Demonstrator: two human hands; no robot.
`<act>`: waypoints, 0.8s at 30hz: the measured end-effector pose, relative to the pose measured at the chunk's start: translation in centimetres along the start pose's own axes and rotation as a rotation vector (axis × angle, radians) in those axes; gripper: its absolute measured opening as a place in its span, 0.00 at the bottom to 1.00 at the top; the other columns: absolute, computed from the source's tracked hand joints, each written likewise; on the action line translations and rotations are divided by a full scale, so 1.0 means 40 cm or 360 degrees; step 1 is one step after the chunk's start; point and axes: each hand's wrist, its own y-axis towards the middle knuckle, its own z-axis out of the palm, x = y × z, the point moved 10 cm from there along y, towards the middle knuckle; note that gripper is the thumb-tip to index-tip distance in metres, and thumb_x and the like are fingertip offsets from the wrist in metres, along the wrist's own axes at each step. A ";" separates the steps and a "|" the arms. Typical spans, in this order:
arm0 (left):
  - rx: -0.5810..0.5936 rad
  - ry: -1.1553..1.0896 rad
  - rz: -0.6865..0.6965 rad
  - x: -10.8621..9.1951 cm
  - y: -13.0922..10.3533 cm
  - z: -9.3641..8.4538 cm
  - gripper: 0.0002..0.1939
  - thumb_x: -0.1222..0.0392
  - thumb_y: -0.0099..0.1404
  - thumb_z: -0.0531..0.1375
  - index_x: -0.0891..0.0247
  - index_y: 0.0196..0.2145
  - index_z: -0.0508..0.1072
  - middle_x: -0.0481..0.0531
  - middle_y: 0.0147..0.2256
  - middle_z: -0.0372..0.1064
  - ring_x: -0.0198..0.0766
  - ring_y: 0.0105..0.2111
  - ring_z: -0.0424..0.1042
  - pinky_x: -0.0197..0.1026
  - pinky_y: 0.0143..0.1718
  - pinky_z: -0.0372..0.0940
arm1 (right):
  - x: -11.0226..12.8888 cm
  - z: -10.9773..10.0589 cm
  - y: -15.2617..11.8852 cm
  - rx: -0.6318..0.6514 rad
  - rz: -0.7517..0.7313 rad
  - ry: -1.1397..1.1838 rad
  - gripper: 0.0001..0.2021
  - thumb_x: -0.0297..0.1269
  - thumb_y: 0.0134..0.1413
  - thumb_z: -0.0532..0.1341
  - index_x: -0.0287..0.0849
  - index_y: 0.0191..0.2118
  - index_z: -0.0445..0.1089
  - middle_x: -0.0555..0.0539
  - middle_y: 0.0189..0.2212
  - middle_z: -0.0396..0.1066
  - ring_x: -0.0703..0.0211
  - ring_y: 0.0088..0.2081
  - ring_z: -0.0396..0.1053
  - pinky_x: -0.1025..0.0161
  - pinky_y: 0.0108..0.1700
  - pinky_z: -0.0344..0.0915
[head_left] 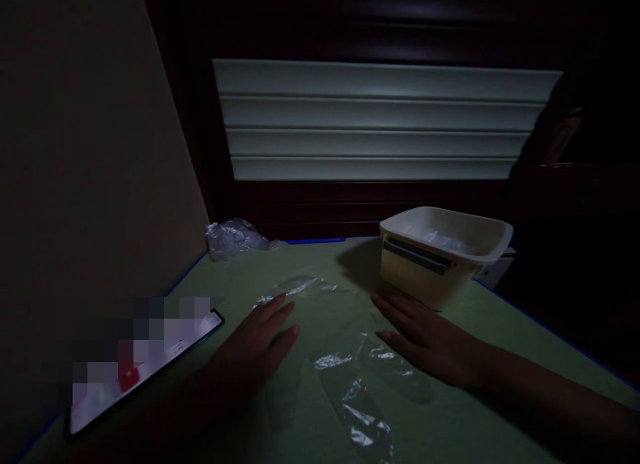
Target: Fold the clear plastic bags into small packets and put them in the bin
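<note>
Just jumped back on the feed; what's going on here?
A person has both hands, the left hand and the right hand, spread open over a green tabletop, gripping nothing. Thin clear plastic pieces lie around and between them. A pale bin with clear plastic inside stands beyond the right hand; a lit-screen device lies left.

The one camera sits on the person's head. It looks forward and down, close over the flat, pale green table (330, 324). The bare left hand (257, 337) and bare right hand (435, 341) show low down; the whitish slatted panel (375, 114) shows up high, farther off.
</note>
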 end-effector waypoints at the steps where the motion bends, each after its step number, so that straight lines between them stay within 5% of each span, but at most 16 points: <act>1: -0.0027 -0.0023 0.0015 0.002 0.001 -0.002 0.25 0.53 0.67 0.45 0.67 0.58 0.59 0.58 0.61 0.49 0.48 0.60 0.49 0.54 0.58 0.49 | -0.006 -0.001 -0.004 -0.0014 -0.0011 0.0005 0.32 0.51 0.60 0.47 0.32 0.62 0.51 0.32 0.61 0.50 0.42 0.61 0.48 0.44 0.59 0.50; 5: -0.0222 -0.0064 0.0162 -0.007 0.000 -0.023 0.23 0.61 0.63 0.48 0.66 0.55 0.63 0.56 0.60 0.53 0.46 0.59 0.53 0.53 0.58 0.52 | -0.004 -0.045 -0.018 -0.0253 -0.0091 0.0031 0.32 0.44 0.58 0.52 0.36 0.64 0.46 0.36 0.64 0.40 0.41 0.63 0.43 0.44 0.58 0.51; 9: -0.0239 -0.0063 0.0202 -0.013 -0.002 -0.021 0.23 0.63 0.62 0.47 0.69 0.53 0.65 0.59 0.58 0.56 0.46 0.57 0.56 0.51 0.57 0.55 | 0.092 -0.108 -0.007 -0.0425 -0.0242 0.0107 0.30 0.36 0.58 0.51 0.43 0.64 0.42 0.40 0.65 0.40 0.44 0.62 0.48 0.45 0.57 0.54; 13: -0.0229 -0.0051 0.0197 -0.017 0.000 -0.018 0.21 0.59 0.62 0.50 0.67 0.53 0.66 0.58 0.56 0.59 0.45 0.56 0.58 0.50 0.56 0.55 | 0.258 -0.089 0.047 -0.0179 -0.0493 0.0163 0.30 0.41 0.59 0.50 0.32 0.63 0.46 0.34 0.63 0.45 0.47 0.62 0.47 0.49 0.58 0.54; 16: -0.0181 -0.0035 0.0247 -0.032 0.001 -0.013 0.20 0.60 0.62 0.52 0.68 0.51 0.67 0.59 0.55 0.61 0.46 0.56 0.58 0.50 0.56 0.56 | 0.322 -0.040 0.078 -0.0002 -0.0561 0.0188 0.32 0.44 0.60 0.50 0.28 0.63 0.45 0.32 0.63 0.42 0.47 0.63 0.41 0.50 0.60 0.49; 21: -0.0211 -0.0038 0.0275 -0.046 -0.008 -0.025 0.18 0.60 0.63 0.52 0.67 0.50 0.69 0.60 0.55 0.61 0.47 0.56 0.59 0.51 0.56 0.57 | 0.277 0.039 0.084 0.0231 -0.0444 0.0193 0.31 0.46 0.61 0.47 0.27 0.63 0.46 0.31 0.63 0.43 0.45 0.63 0.42 0.46 0.61 0.45; 24: -0.0227 -0.0071 0.0335 -0.055 -0.015 -0.028 0.17 0.62 0.63 0.52 0.66 0.49 0.69 0.60 0.55 0.61 0.47 0.56 0.59 0.51 0.55 0.57 | 0.247 0.044 0.075 0.0295 -0.0414 0.0196 0.32 0.48 0.61 0.46 0.28 0.63 0.47 0.31 0.62 0.44 0.42 0.63 0.42 0.42 0.61 0.44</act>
